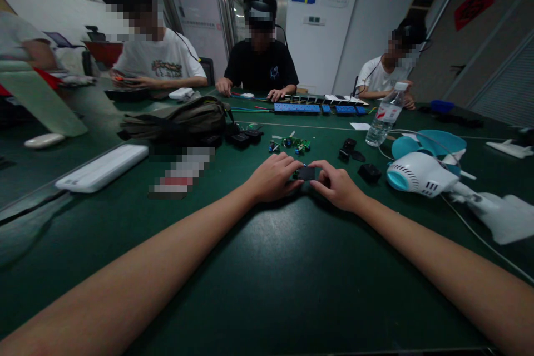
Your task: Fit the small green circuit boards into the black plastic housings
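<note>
Between my two hands is a small black rectangular plastic piece (pixel 307 173), held just over the green table. My left hand (pixel 273 177) pinches its left side, fingers closed and bent around the edge. From the right, my right hand (pixel 339 184) grips the other side between thumb and forefinger. The underside of the piece is hidden. Just beyond my hands lie several small green circuit boards (pixel 291 143) with blue parts. Black plastic housings (pixel 241 137) sit behind and to the left, and another black housing (pixel 369 173) rests right of my right hand.
At right lies a white and teal fan (pixel 421 172) with its cable, near a water bottle (pixel 384 114). A dark bag (pixel 179 121) and a white power bank-like box (pixel 104 167) are at left. Blue strips (pixel 297 108) lie across the table, where several people sit.
</note>
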A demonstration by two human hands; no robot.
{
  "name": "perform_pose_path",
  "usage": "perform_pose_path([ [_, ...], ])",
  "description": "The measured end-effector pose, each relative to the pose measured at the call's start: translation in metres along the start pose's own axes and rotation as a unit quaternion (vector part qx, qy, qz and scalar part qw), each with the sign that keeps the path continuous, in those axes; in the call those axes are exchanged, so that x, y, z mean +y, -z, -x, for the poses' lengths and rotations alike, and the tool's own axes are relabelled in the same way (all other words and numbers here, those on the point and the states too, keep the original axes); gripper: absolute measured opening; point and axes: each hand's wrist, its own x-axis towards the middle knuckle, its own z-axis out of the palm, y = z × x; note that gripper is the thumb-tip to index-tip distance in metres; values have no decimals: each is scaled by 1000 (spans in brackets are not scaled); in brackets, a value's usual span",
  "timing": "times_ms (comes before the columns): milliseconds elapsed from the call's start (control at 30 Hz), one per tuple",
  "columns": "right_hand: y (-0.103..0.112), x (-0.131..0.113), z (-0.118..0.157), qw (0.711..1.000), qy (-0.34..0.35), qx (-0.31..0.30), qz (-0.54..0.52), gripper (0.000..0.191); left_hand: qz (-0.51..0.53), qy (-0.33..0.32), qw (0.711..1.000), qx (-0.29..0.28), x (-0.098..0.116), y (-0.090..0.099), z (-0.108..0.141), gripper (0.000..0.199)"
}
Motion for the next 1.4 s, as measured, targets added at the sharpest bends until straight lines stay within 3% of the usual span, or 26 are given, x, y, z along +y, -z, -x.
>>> perform_pose_path([
  [1200,2,-1,0,1000,12,-1,10,38,-4,-8,1000,-4,0,0,0,34],
  [1400,2,-1,-1,997,-26,57,36,30,-32,58,997,24,-4,-1,0,43],
])
